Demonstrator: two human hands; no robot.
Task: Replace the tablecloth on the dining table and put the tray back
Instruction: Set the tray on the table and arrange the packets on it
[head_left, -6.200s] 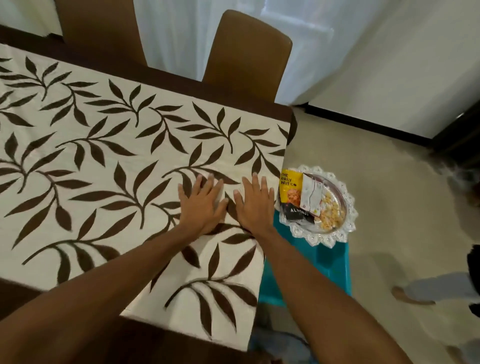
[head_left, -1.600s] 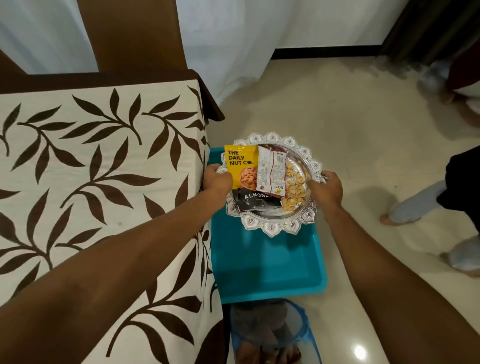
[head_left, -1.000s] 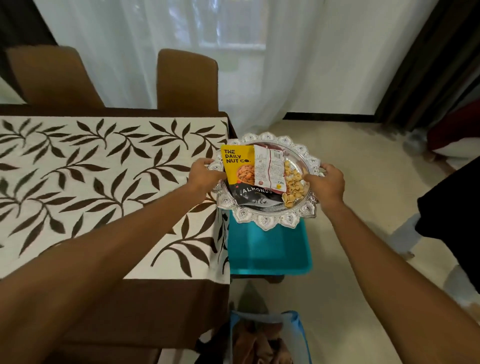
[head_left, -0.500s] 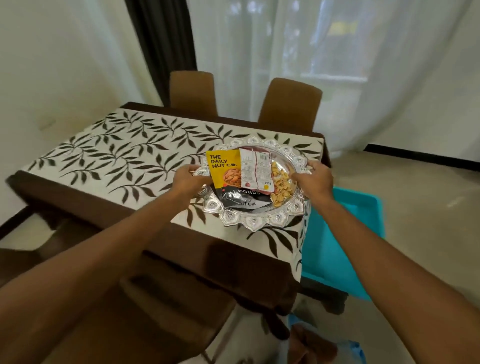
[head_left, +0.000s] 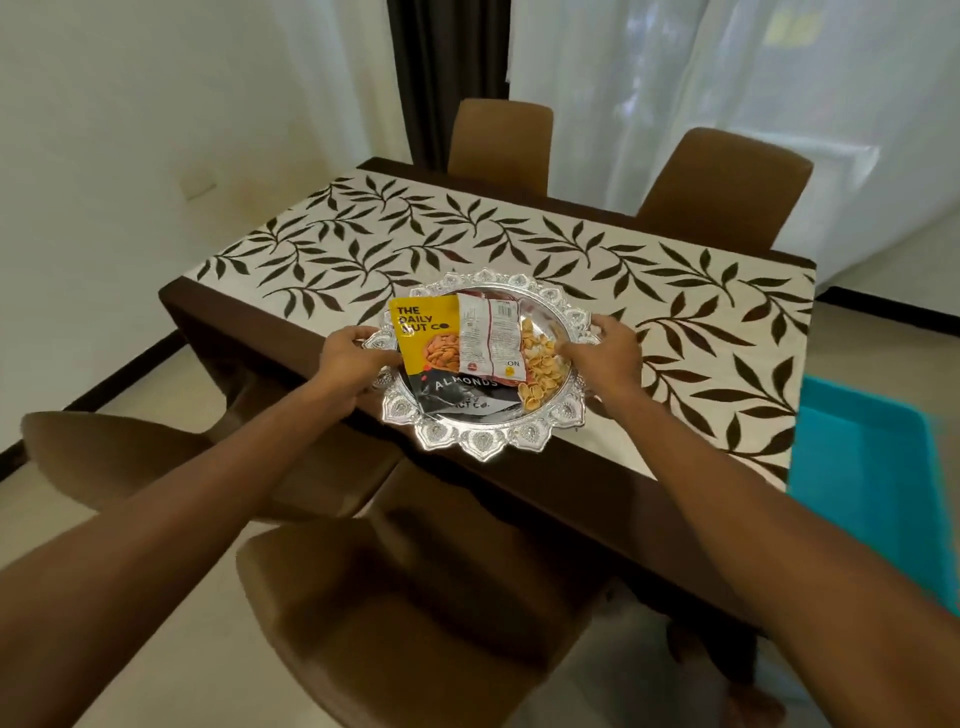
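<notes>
My left grip (head_left: 349, 358) and right grip (head_left: 610, 358) hold the tray (head_left: 483, 444) by its rim. It looks stiff and slippery, so I keep it flat.

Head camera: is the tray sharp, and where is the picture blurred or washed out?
Head view: tray and almond packet lettering read sharp; the near chairs and teal tub are smeared; the curtained window is washed out at top right.

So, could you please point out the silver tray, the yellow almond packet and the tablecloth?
silver tray (head_left: 480, 442): head view, its near scalloped rim.
yellow almond packet (head_left: 422, 338): head view, its yellow upper half.
tablecloth (head_left: 524, 236): head view, its leaf-print top.
</notes>
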